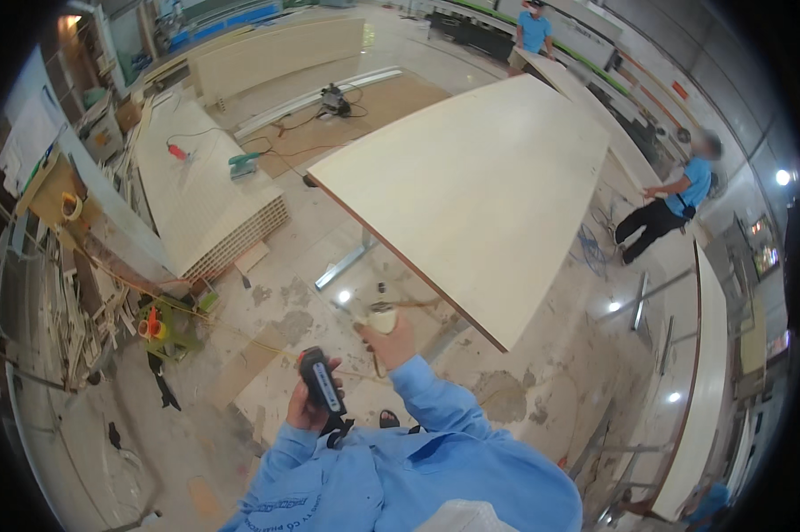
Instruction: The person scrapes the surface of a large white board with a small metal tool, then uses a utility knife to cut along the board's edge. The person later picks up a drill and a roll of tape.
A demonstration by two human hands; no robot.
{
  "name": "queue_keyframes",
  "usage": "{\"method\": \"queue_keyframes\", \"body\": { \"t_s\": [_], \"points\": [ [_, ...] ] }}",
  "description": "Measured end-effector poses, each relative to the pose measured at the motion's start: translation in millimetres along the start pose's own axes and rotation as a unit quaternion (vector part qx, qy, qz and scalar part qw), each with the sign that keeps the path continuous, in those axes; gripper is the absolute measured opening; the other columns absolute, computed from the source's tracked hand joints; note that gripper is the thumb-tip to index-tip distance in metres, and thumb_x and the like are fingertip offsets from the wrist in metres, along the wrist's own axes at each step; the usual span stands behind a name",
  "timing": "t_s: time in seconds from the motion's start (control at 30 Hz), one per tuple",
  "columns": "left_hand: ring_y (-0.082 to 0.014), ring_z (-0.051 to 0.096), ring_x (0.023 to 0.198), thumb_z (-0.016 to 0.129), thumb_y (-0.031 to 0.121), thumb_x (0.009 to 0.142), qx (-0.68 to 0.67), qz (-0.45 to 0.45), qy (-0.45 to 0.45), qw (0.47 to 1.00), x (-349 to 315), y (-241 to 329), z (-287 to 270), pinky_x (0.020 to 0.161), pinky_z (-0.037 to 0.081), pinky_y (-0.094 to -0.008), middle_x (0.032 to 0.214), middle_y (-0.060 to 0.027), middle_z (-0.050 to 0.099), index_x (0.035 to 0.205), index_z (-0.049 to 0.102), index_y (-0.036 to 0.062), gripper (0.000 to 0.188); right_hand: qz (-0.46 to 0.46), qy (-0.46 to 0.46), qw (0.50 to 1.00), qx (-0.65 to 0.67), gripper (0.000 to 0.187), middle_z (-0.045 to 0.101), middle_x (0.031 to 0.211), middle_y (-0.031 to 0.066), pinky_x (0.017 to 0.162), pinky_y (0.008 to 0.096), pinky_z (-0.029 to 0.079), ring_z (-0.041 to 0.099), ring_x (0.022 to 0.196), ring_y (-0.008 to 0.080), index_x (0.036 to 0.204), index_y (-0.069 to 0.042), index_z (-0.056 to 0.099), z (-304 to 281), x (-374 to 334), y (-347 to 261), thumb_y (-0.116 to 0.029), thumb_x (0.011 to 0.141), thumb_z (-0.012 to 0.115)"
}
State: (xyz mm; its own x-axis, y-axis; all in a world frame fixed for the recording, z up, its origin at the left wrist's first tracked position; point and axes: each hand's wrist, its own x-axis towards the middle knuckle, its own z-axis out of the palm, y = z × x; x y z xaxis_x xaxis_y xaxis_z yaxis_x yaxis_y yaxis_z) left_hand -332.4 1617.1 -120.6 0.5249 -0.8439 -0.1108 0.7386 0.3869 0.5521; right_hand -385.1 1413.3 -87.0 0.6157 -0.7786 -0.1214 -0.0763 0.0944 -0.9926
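The left hand (307, 406) grips a black oblong handheld device (322, 379), while at its two o'clock the right hand (391, 341) closes around a small pale cup-shaped object (381, 316) beside the large cream board (475, 191).

Large cream board (480, 195) on a stand; green sander (244, 163) on floor; ribbed panel (206, 199) left.

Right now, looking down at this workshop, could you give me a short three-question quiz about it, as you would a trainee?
1. True or false: the left hand holds a dark handheld device.
2. What does the right hand grip: A) a red drill, B) a small pale object, C) a broom?
3. Fill in: the big cream panel rests on a metal ____.

Key: 1 true; 2 B; 3 stand.
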Motion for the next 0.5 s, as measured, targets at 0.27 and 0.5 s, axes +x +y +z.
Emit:
{"method": "queue_keyframes", "body": {
  "t_s": [0.27,0.5],
  "points": [
    [-0.0204,0.062,0.102,0.071,0.051,0.08,0.037,0.007,-0.089,0.995,139.7,97.9,-11.8,0.086,0.052,-0.0349,0.15,-0.0195,0.032,0.149,0.024,0.0107,0.093,-0.066,0.122,0.989,-0.06,0.034,0.064,0.079,0.0063,0.055,0.0276,0.051,0.061,0.063,0.0127,0.097,-0.002,0.057,75.8,76.1,-12.3,-0.011,0.073,0.079],
    [-0.0203,0.061,0.107,0.068,0.041,0.087,-0.068,-0.022,-0.084,0.994,206.5,136.6,-27.0,0.091,0.052,-0.0375,0.13,-0.0101,0.053,0.143,0.035,0.0071,0.073,-0.139,0.105,0.975,-0.135,0.028,0.064,0.079,0.0051,0.06,0.0249,0.049,0.06,0.067,0.0099,0.098,-0.001,0.06,111.2,97.0,-39.3,-0.006,0.076,0.076]
  ]
}}
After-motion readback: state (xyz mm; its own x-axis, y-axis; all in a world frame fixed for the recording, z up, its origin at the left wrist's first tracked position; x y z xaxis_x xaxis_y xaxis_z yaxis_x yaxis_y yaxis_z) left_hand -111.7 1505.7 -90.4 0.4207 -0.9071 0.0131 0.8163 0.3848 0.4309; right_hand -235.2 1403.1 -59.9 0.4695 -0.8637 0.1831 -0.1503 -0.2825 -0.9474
